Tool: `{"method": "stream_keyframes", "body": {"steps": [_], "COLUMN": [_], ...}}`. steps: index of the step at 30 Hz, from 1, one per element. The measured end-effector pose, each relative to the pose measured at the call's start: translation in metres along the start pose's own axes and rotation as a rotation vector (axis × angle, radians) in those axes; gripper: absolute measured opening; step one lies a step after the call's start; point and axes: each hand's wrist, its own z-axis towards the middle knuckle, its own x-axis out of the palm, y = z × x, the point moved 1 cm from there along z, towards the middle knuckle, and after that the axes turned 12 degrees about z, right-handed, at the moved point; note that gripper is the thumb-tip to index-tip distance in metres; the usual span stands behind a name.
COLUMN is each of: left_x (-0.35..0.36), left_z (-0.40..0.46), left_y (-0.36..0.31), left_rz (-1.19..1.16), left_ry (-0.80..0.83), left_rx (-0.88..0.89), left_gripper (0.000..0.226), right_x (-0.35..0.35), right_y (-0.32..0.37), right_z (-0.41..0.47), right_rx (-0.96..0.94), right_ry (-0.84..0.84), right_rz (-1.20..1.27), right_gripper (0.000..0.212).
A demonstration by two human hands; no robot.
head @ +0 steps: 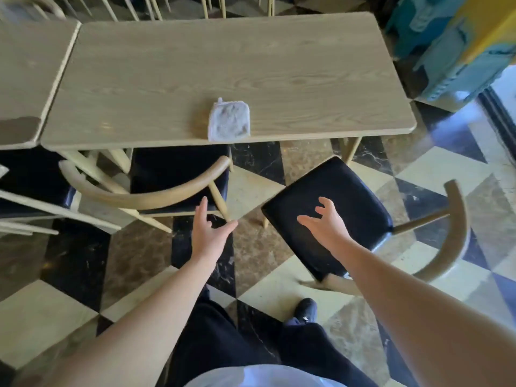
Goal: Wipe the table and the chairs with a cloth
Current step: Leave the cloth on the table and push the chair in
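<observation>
Both hands are being held out empty with fingers spread: the left hand (208, 229) near the tucked-in chair (156, 191), the right hand (325, 220) over the pulled-out chair (329, 216). Beyond, the cloth (229, 120) is lying at the table (167, 79) near edge.

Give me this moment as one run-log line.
cloth: on table near edge, unheld | left hand: open, empty | right hand: open, above pulled-out chair seat | wiping: not underway

a light wooden table (279, 65) carries 1 folded grey cloth (229, 120) at its near edge.
</observation>
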Motion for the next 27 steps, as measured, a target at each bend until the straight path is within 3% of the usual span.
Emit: {"method": "stream_keyframes", "body": {"steps": [12,18,20,24,27], "left_x": [0.202,0.254,0.274,0.323,0.360], "left_z": [-0.128,-0.160,-0.167,-0.182,-0.201], "left_y": [-0.043,-0.060,-0.070,-0.082,-0.084], "left_rz": [-0.114,-0.076,0.052,0.670,0.889], "left_ry": [0.336,0.274,0.202,0.092,0.034], "left_rx": [0.053,0.033,0.089,0.360,0.316], "left_gripper": [0.095,0.094,0.092,0.084,0.083], "right_x": [-0.182,-0.263,-0.289,-0.331,-0.371], "right_y": [-0.079,-0.102,-0.103,-0.106,-0.108], "right_z": [-0.043,-0.038,-0.024,0.010,0.035], "right_rx": [0.088,0.076,0.033,-0.156,-0.297], "right_ry": [-0.188,-0.218,-0.197,-0.060,0.063], "right_rz": [-0.062,-0.106,-0.177,-0.487,-0.665], "right_gripper": [0.087,0.073,0.069,0.072,0.071]}}
